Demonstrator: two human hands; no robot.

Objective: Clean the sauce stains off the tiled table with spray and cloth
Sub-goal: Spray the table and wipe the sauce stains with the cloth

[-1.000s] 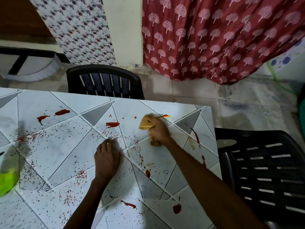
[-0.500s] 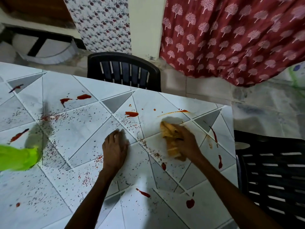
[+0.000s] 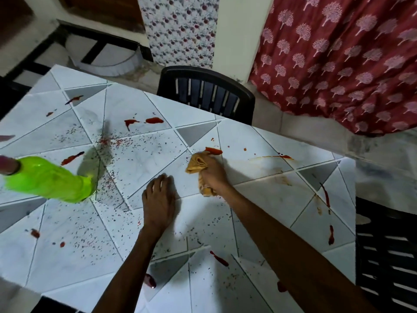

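Note:
My right hand (image 3: 213,175) grips a bunched orange cloth (image 3: 198,164) and presses it on the white tiled table (image 3: 259,136), right below a red sauce blob (image 3: 214,150). My left hand (image 3: 159,197) rests palm down on the tiles just left of it, fingers slightly bent, holding nothing. A bright green spray bottle (image 3: 48,179) stands at the left of the table. Red sauce stains and fine specks are scattered over the tiles, such as a pair of blobs (image 3: 144,121) further back and streaks (image 3: 326,195) near the right edge.
One black plastic chair (image 3: 206,92) stands at the table's far side and another (image 3: 387,256) at its right side. A red patterned curtain (image 3: 338,59) hangs beyond. The table's right edge is close to the streaks.
My right hand has wiped the cloth leftwards, from near the right corner to the blob at the centre. The view has swung left, bringing the green bottle fully in. My left hand stays planted.

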